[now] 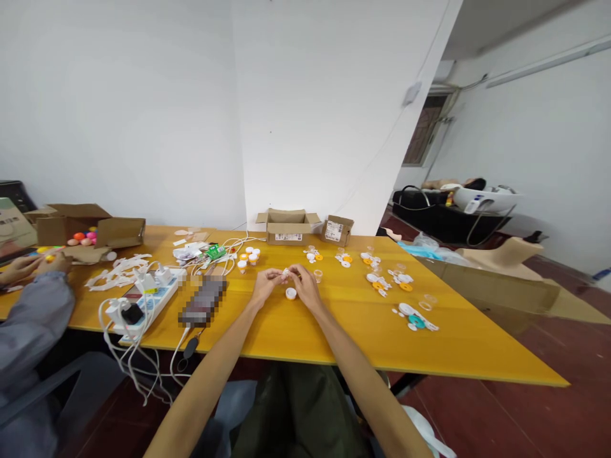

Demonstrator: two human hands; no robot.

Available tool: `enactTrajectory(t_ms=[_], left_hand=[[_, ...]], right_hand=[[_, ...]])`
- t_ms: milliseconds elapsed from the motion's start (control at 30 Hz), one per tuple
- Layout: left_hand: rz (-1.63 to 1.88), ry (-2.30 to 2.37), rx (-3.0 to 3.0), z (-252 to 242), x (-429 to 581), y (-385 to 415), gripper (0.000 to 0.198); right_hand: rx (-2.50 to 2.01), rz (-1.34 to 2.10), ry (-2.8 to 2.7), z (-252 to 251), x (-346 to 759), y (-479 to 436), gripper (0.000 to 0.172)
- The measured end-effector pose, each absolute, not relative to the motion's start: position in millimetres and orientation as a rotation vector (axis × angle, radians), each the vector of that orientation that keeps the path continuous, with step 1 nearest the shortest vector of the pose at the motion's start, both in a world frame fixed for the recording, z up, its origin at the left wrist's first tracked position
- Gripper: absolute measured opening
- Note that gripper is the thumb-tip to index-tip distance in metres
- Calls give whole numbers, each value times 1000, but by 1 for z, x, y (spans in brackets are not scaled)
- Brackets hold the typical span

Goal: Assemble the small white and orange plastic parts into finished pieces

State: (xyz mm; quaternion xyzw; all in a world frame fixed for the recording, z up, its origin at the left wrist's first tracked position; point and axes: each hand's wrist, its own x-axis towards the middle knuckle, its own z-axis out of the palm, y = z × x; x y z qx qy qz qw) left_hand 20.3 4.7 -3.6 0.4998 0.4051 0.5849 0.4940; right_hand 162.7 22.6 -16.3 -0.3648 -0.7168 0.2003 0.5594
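My left hand (267,284) and my right hand (304,284) meet over the middle of the table, fingertips pinched on a small white part (286,273). It is too small and too covered by fingers to tell its kind. Just below them a white round cap-like piece (291,293) rests on the wood. A clear plastic cup (317,275) stands beside my right hand. To the left is a cluster of small white-lidded containers (249,256) with orange lower parts. Several groups of white and orange plastic parts (377,282) lie to the right, one group with a teal disc (417,321).
Two cardboard boxes (289,228) stand against the wall. A power strip (150,299) with tangled white cables, and a phone (203,302), lie to the left. Beyond, a co-worker's hands (52,262) handle something yellow near an open box of coloured balls (86,237).
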Motion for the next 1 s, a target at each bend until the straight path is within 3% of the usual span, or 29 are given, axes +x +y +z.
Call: enactTrajectory(t_ms=[1000], left_hand=[[1371,946,1168,-7,18,8,37]], right_hand=[[-919,426,-1692,-25,159,26,14]])
